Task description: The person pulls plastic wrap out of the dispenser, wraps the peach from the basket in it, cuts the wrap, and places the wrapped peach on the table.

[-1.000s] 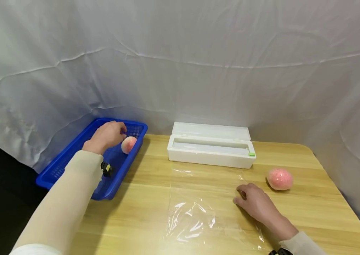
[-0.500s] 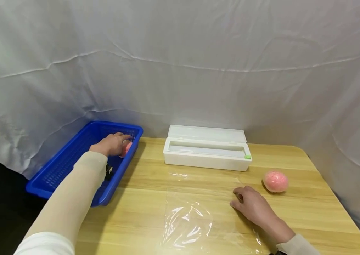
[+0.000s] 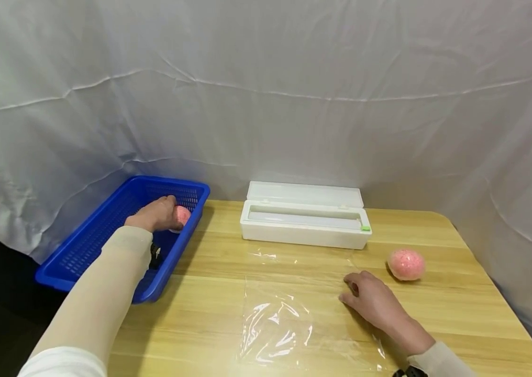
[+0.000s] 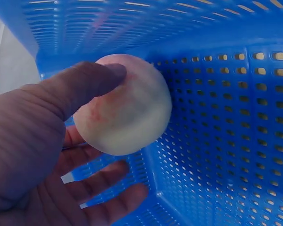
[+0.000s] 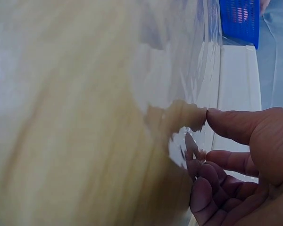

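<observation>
Inside the blue basket, my left hand grips a pink and cream peach. The left wrist view has the thumb on top of the peach and fingers beneath and beside it. A sheet of clear plastic wrap lies wrinkled and shiny on the wooden table. My right hand rests at the right side of the wrap, its thumb and forefinger apart, fingertips touching the film near its edge in the right wrist view. To the right of that hand sits another pink peach, glossy as if wrapped in film.
The blue basket stands at the table's left edge. Behind the wrap, a long white wrap dispenser box has its lid raised and a green slider at its right end. A grey curtain hangs behind the table.
My left hand has come down onto the peach in the basket and taken hold of it. My right hand stays at the wrap. The head view has shifted slightly.
</observation>
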Demonstrator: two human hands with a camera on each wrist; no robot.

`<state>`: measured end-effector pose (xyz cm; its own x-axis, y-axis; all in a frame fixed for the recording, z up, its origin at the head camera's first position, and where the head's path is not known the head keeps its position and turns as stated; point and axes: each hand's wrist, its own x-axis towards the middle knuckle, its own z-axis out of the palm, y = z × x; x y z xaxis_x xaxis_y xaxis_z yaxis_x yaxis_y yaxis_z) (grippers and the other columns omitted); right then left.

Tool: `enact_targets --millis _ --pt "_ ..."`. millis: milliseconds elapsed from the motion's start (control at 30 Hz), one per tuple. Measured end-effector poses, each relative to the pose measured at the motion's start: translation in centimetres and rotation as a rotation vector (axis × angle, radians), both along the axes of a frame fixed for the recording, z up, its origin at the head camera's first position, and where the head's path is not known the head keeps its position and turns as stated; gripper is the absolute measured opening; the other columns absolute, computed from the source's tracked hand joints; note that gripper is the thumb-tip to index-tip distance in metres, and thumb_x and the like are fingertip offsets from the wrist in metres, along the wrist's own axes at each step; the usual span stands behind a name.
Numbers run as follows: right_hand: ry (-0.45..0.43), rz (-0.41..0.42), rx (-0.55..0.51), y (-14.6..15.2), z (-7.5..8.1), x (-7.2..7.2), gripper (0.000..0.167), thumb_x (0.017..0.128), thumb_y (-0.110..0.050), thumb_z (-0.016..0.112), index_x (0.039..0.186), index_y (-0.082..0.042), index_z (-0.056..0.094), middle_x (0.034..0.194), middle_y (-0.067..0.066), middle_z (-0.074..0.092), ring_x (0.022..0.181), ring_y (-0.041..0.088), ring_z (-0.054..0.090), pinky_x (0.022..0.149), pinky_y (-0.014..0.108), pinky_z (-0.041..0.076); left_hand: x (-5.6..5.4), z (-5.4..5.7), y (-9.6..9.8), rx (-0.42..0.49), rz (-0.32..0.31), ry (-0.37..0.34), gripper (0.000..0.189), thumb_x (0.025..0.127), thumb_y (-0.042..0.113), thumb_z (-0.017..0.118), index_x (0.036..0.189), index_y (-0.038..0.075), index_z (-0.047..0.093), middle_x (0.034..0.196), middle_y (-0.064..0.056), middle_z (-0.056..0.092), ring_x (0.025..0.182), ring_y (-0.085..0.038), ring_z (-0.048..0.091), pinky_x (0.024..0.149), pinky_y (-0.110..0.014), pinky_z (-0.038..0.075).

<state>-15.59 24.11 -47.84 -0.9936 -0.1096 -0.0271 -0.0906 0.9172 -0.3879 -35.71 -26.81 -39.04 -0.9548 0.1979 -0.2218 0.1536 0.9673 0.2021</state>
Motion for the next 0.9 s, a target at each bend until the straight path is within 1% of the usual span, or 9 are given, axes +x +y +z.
enact_targets --millis 133,200,300,400,433,533,700,800,900 --pt "0.009 -0.001 0.007 0.1 0.2 0.0 0.039 0.092 -0.026 0.082 0.121 -0.002 0.071 0.087 0.000 0.054 0.078 0.017 0.049 0.068 0.035 0.042 0.1 0.2 -0.1 0.027 0.023 -0.044 0.098 0.090 0.035 0.079 0.155 -0.013 0.024 0.147 -0.040 0.049 0.133 -0.056 0.051 0.108 -0.070 0.044" --pt "0.016 0.002 0.009 0.0 0.3 -0.1 0.040 0.092 -0.026 0.082 0.121 -0.001 0.071 0.087 0.000 0.054 0.078 0.017 0.049 0.068 0.035 0.042 0.1 0.2 -0.3 0.029 0.026 -0.067 0.103 0.090 0.036 0.078 0.159 -0.012 0.018 0.150 -0.042 0.045 0.138 -0.057 0.046 0.110 -0.071 0.042" --pt "0.026 0.010 0.010 0.0 0.2 -0.2 0.041 0.091 -0.025 0.082 0.121 0.000 0.071 0.087 0.000 0.054 0.078 0.017 0.049 0.069 0.036 0.043 0.0 0.1 -0.7 0.015 -0.018 -0.065 0.096 0.089 0.035 0.077 0.157 -0.012 0.029 0.149 -0.040 0.048 0.137 -0.056 0.047 0.110 -0.069 0.042" --pt "0.034 0.012 0.012 0.0 0.2 -0.3 0.039 0.091 -0.024 0.082 0.120 0.000 0.071 0.087 0.001 0.055 0.078 0.018 0.050 0.069 0.036 0.043 0.0 0.1 -1.3 0.012 -0.066 -0.036 0.082 0.087 0.035 0.078 0.146 -0.013 0.046 0.137 -0.037 0.059 0.126 -0.052 0.056 0.103 -0.065 0.048" --pt "0.037 0.012 0.014 0.0 0.2 -0.3 0.039 0.091 -0.024 0.082 0.120 0.000 0.071 0.086 0.001 0.055 0.078 0.018 0.050 0.069 0.036 0.043 0.0 0.1 -1.5 0.024 -0.071 -0.025 0.077 0.087 0.035 0.078 0.141 -0.014 0.051 0.129 -0.034 0.063 0.117 -0.049 0.060 0.099 -0.062 0.050" --pt "0.046 0.014 0.019 0.0 0.2 -0.4 0.039 0.090 -0.024 0.082 0.120 -0.001 0.071 0.086 0.001 0.055 0.077 0.018 0.050 0.069 0.036 0.044 0.2 0.4 -2.1 0.071 -0.044 -0.009 0.068 0.090 0.039 0.078 0.128 -0.014 0.058 0.116 -0.029 0.068 0.101 -0.042 0.063 0.088 -0.057 0.053" --pt "0.030 0.011 0.022 -0.1 0.3 -0.4 0.040 0.091 -0.025 0.081 0.122 -0.001 0.071 0.087 0.001 0.055 0.078 0.019 0.050 0.070 0.037 0.044 0.6 1.4 -3.1 0.157 0.017 0.012 0.066 0.095 0.048 0.073 0.124 -0.011 0.063 0.117 -0.029 0.068 0.096 -0.039 0.061 0.083 -0.054 0.052" --pt "0.015 0.006 0.015 -0.2 0.3 -0.4 0.040 0.092 -0.025 0.081 0.122 -0.001 0.071 0.087 0.002 0.055 0.078 0.019 0.050 0.070 0.037 0.043 1.0 2.0 -3.6 0.191 0.041 0.014 0.074 0.097 0.052 0.070 0.131 -0.013 0.059 0.123 -0.032 0.065 0.099 -0.040 0.061 0.083 -0.054 0.052" --pt "0.014 0.009 0.011 -0.2 0.4 -0.5 0.040 0.092 -0.025 0.081 0.122 -0.001 0.070 0.087 0.001 0.055 0.078 0.019 0.050 0.070 0.036 0.043 1.3 2.4 -4.0 0.253 0.062 -0.009 0.083 0.100 0.054 0.066 0.146 -0.013 0.047 0.135 -0.035 0.059 0.106 -0.042 0.065 0.088 -0.055 0.055"
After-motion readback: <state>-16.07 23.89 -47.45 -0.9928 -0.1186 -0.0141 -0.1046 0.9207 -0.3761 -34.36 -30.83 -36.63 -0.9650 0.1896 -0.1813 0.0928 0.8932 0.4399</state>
